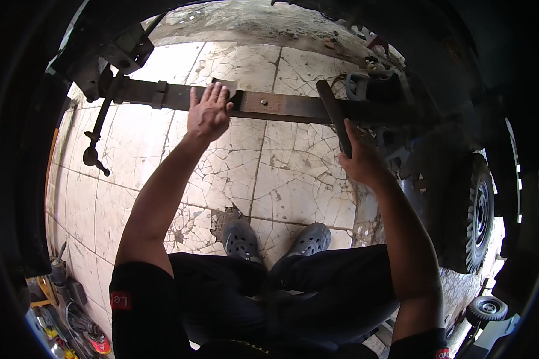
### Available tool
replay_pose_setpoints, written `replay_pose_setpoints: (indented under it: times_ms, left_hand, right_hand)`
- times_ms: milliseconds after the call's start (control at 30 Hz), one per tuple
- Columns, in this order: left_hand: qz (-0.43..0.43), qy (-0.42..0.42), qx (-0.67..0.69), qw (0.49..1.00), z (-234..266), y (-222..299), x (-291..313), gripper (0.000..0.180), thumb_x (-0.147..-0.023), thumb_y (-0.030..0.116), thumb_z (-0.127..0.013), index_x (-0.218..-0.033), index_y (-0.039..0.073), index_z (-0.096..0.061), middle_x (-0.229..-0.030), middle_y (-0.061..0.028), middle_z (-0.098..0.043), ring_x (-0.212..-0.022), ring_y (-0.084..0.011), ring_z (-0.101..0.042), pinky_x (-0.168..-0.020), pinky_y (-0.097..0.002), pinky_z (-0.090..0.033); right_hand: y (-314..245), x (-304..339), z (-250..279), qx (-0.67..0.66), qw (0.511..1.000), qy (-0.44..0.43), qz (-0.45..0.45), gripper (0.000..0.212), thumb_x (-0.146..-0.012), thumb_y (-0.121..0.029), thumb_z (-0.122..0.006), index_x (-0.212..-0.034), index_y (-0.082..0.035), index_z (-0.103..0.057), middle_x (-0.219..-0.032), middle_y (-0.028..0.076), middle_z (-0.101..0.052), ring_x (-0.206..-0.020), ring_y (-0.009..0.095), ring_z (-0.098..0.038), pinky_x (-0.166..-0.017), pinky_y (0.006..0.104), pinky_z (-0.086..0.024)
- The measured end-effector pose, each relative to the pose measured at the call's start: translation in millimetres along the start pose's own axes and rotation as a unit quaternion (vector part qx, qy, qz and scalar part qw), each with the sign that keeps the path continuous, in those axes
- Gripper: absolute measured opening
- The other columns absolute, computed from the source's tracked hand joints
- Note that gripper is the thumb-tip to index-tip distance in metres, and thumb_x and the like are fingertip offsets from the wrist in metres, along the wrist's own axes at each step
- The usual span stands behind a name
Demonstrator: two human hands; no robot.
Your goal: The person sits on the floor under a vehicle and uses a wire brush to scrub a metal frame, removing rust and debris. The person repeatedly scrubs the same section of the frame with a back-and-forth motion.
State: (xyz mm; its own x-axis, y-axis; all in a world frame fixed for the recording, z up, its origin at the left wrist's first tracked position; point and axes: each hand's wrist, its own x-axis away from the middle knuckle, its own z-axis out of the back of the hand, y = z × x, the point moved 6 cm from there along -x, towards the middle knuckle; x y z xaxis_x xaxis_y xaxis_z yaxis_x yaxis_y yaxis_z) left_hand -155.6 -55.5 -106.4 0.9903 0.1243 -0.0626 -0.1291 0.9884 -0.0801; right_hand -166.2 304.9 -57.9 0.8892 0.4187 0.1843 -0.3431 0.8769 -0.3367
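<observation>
A long dark flat metal bar [179, 96], like a leaf spring, runs crosswise in front of me. A rusty patch with a small bolt [264, 102] lies at its middle. My left hand [209, 118] rests flat on the bar, fingers spread, left of that patch. Under its fingertips shows a small pale-and-dark sheet [226, 87], perhaps sandpaper. My right hand [365, 157] is closed round the near end of a dark, thick rod [333, 110], index finger stretched along it. The rod lies tilted over the bar; whether they touch I cannot tell.
A thin rod with a ball-shaped joint [91, 157] hangs at left. Wheels [480, 215] stand at right, and a grey plastic part [371, 85] sits beyond the bar. Tools [60, 272] lie lower left. My clogs [241, 238] stand on cracked tiles [293, 179].
</observation>
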Motion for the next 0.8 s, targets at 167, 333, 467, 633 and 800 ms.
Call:
replay_pose_setpoints:
  times_ms: [167, 333, 467, 633, 800]
  left_hand:
    - [-0.060, -0.005, 0.006, 0.998, -10, 42, 11, 0.058, -0.106, 0.037, -0.027, -0.155, 0.006, -0.031, -0.164, -0.0117, -0.025, -0.153, -0.0256, -0.018, -0.125, -0.0506, -0.006]
    - [-0.085, 0.003, 0.018, 0.996, -1, 45, 8, 0.056, -0.106, 0.037, -0.031, -0.153, 0.008, -0.036, -0.162, -0.0097, -0.030, -0.152, -0.0230, -0.023, -0.124, -0.0523, -0.004]
    - [0.011, 0.016, 0.001, 1.000, 0, -5, -6, 0.057, -0.106, 0.039, -0.027, -0.154, 0.008, -0.036, -0.164, -0.0089, -0.028, -0.153, -0.0226, -0.021, -0.124, -0.0510, -0.002]
    - [-0.078, 0.006, 0.004, 0.997, -15, 54, 16, 0.057, -0.107, 0.039, -0.025, -0.156, 0.011, -0.031, -0.164, -0.0086, -0.026, -0.153, -0.0232, -0.019, -0.124, -0.0530, -0.001]
    - [-0.052, -0.004, 0.016, 0.998, -2, 21, 2, 0.056, -0.107, 0.038, -0.027, -0.154, 0.011, -0.036, -0.163, -0.0061, -0.029, -0.152, -0.0204, -0.022, -0.124, -0.0553, -0.002]
  right_hand:
    - [11, -1, -2, -0.031, 0.999, -0.007, -0.005, 0.090, -0.089, -0.022, -0.067, -0.159, -0.014, -0.011, -0.106, 0.029, -0.068, -0.100, 0.043, -0.067, -0.094, 0.0480, -0.052]
    - [-1, 3, 2, -0.060, 0.998, -0.034, -0.012, 0.091, -0.090, -0.023, -0.069, -0.160, -0.013, -0.011, -0.122, 0.032, -0.062, -0.107, 0.043, -0.065, -0.095, 0.0460, -0.050]
    - [2, 5, 5, -0.049, 0.997, -0.048, -0.023, 0.091, -0.091, -0.025, -0.067, -0.160, -0.014, -0.009, -0.114, 0.030, -0.066, -0.104, 0.042, -0.067, -0.095, 0.0461, -0.051]
    - [5, 0, 1, -0.031, 0.997, -0.053, -0.035, 0.092, -0.090, -0.027, -0.069, -0.160, -0.013, -0.011, -0.105, 0.029, -0.067, -0.096, 0.041, -0.068, -0.091, 0.0464, -0.052]
    - [-2, 2, 0, -0.030, 0.998, -0.057, -0.020, 0.092, -0.091, -0.030, -0.069, -0.160, -0.012, -0.011, -0.096, 0.026, -0.068, -0.093, 0.041, -0.068, -0.090, 0.0459, -0.052]
